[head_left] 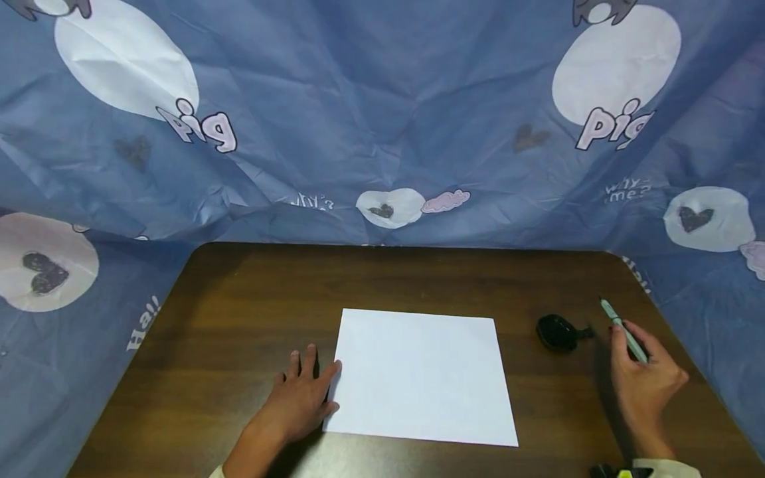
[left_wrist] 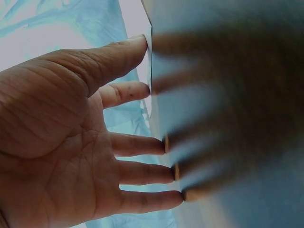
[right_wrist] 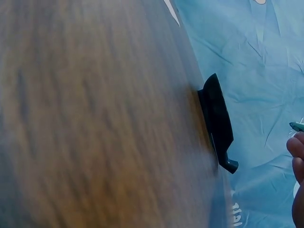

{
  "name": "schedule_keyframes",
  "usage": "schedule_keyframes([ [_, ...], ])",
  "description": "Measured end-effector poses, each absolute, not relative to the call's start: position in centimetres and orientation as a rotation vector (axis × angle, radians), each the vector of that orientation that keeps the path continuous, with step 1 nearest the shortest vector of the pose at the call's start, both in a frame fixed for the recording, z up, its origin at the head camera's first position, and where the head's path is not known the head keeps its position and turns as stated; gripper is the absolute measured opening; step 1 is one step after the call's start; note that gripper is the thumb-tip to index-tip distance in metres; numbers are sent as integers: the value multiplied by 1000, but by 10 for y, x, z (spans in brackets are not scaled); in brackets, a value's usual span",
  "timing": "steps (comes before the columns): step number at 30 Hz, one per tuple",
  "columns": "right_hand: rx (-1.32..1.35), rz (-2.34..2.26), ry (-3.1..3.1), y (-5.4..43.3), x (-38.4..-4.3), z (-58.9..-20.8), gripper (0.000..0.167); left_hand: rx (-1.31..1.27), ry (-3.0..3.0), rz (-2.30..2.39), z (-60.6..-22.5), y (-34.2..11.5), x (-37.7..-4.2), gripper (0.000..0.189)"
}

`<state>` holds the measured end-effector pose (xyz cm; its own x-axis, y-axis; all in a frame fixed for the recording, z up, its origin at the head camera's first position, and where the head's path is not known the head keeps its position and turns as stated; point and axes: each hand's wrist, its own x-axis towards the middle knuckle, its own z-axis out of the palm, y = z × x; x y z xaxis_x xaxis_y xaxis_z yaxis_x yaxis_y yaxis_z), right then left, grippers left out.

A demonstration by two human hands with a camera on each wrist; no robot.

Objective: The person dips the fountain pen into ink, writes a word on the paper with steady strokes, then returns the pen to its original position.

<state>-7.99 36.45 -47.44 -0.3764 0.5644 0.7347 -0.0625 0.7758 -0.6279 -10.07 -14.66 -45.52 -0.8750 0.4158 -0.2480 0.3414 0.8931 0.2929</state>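
"Brown wood-grain table [head_left: 418,275], and a blue printed cloth [head_left: 382,79] behind it and at both sides. Does anything stand in the way?"

"One glossy black rounded object with a short stub [head_left: 557,334]. It lies on the tabletop between the plain white rectangular sheet of paper [head_left: 418,378] and the right hand [head_left: 648,382], nearer the hand."

"What does that hand hold?"

"Its thumb and fingers pinch a slim pale green pen [head_left: 636,348] with a dark tip, well apart from the paper. The tip points away from the person, slightly leftward."

"And the left hand [head_left: 301,398]?"

"Fingers straight and spread apart. Its thumb and index finger touch the sheet's left edge; the other fingertips rest on the wood beside it. The sheet lies flat to that hand's right."

"Any writing?"

"On the cloth: 'pig' twice, 'why me?' at the right, 'Ha!!' at the left, and a crumpled 'why's?' near the middle. I can't make out a brand on the pen."
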Motion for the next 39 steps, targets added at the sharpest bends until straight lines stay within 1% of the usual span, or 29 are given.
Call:
schedule_keyframes([
  [6, -376, 761, -1743, 350, -74, -464, 12, 563, 2757, 367, -456, -146, -99, 61],
  [12, -310, 800, -1694, 336, -68, -454, 12, 568, 2763, 370, -455, -146, -99, 61],
  [21, -162, 901, -1657, 347, -76, -466, 12, 583, 2791, 394, -455, -147, -97, 61],
  [25, -156, 890, -1709, 349, -78, -469, 13, 572, 2789, 393, -457, -147, -98, 61],
  [35, -85, 968, -1667, 342, -79, -463, 12, 576, 2799, 404, -458, -148, -98, 60],
  [39, -131, 974, -1695, 342, -79, -464, 14, 582, 2805, 404, -456, -148, -98, 60],
])
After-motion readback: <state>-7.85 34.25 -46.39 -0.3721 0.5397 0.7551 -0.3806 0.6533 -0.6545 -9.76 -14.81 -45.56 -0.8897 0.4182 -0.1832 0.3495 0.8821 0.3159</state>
